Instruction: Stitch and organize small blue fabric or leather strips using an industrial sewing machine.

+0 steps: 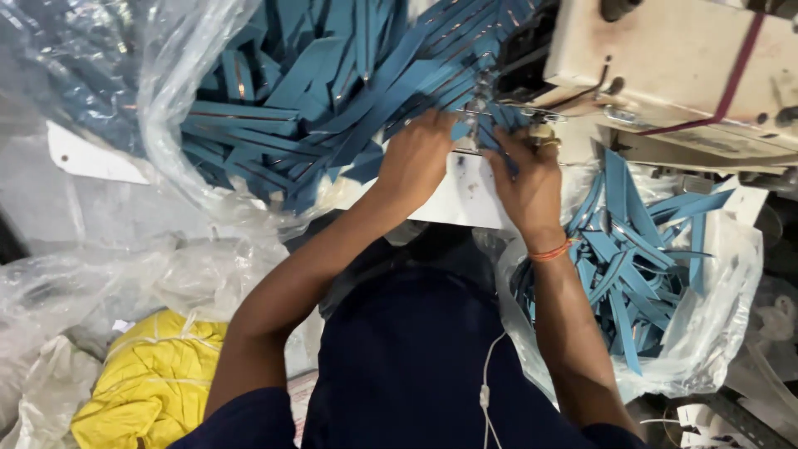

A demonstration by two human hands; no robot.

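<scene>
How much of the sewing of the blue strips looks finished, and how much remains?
Looks done: a smaller heap of blue strips lies in the bag on the right. In hand: the left hand and right hand press one strip under the sewing machine needle. Left: the larger pile of strips, so probably most.

- The left hand (pixel 418 158) presses flat on blue fabric strips at the needle area of a cream-coloured sewing machine (pixel 665 66).
- The right hand (pixel 525 179), an orange thread band (pixel 550 250) at its wrist, rests on the strip just beside the needle.
- A heap of long blue fabric strips (pixel 332 91) lies in clear plastic on the white bench (pixel 465 199).
- More blue strips fill a clear plastic bag (pixel 715 333) at the right.
- A yellow cloth bundle (pixel 154 382) sits lower left.
</scene>
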